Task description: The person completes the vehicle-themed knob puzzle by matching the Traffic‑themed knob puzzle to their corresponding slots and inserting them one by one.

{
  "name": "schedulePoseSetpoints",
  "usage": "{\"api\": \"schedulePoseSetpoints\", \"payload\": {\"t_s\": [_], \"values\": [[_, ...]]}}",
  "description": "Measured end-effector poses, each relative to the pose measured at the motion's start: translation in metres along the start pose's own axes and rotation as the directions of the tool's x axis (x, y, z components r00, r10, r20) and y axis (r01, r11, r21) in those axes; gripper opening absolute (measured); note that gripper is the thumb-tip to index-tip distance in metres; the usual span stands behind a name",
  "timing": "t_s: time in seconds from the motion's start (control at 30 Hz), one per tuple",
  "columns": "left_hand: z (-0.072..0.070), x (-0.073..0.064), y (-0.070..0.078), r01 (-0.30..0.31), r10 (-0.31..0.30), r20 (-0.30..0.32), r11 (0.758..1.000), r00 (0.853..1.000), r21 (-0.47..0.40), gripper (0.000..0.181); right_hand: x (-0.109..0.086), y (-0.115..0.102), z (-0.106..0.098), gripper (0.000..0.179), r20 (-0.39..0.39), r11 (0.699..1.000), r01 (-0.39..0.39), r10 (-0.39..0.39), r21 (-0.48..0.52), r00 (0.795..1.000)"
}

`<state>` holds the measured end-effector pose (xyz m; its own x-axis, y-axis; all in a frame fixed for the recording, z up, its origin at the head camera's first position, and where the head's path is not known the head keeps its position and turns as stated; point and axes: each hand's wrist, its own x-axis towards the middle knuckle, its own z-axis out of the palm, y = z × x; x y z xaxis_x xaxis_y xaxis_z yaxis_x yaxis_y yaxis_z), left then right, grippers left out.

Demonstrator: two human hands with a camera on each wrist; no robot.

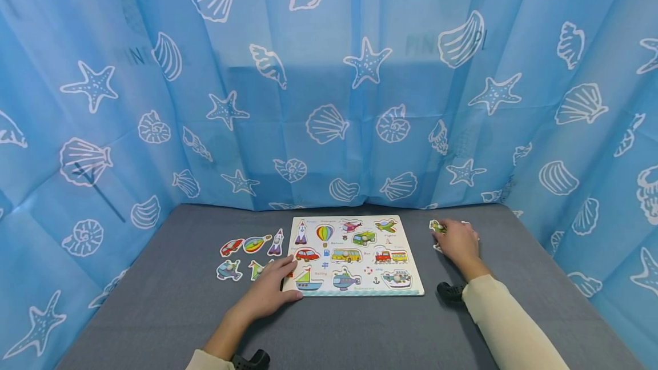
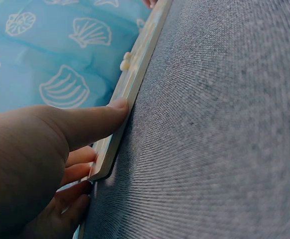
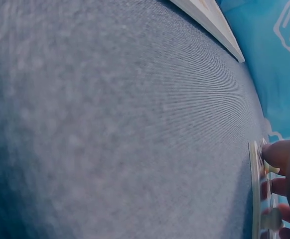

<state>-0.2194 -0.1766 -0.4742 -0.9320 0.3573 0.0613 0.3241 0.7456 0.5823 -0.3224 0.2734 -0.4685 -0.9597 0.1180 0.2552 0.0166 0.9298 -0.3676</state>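
A wooden peg puzzle board (image 1: 379, 238) with printed vehicles lies flat on the table. My left hand (image 1: 272, 287) rests against its near left corner; in the left wrist view the thumb (image 2: 97, 122) presses along the front edge and the other fingers touch the left side. Right of the board, my right hand (image 1: 459, 242) reaches down over knobbed puzzle pieces. Its thumb and index finger pinch at a green puzzle piece (image 1: 436, 225), whose picture is mostly hidden. In the right wrist view, a pale knob (image 3: 272, 219) shows near the other fingertips.
Left of the board lie loose pieces: a red car (image 1: 231, 247), a balloon (image 1: 256, 244), a rocket (image 1: 276, 242), a submarine (image 1: 229, 270) and a partly covered sailboat (image 1: 255, 270). A blue shell-patterned curtain (image 1: 329, 90) surrounds the grey table (image 1: 360, 336) behind and at both sides.
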Motion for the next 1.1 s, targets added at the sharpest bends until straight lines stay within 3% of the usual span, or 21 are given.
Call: {"api": "schedulePoseSetpoints", "payload": {"t_s": [0.37, 1.1], "values": [[0.001, 0.000, 0.000, -0.012, 0.012, 0.002, 1.000, 1.000, -0.005, 0.071, 0.000, -0.005, 0.003, 0.016, -0.055, 0.998, 0.054, -0.053, 0.021, 0.997], [0.002, 0.000, -0.003, -0.004, 0.004, -0.002, 1.000, 1.000, -0.004, 0.072, 0.003, -0.018, 0.009, 0.013, -0.040, 0.991, 0.117, -0.115, 0.058, 0.993]]}}
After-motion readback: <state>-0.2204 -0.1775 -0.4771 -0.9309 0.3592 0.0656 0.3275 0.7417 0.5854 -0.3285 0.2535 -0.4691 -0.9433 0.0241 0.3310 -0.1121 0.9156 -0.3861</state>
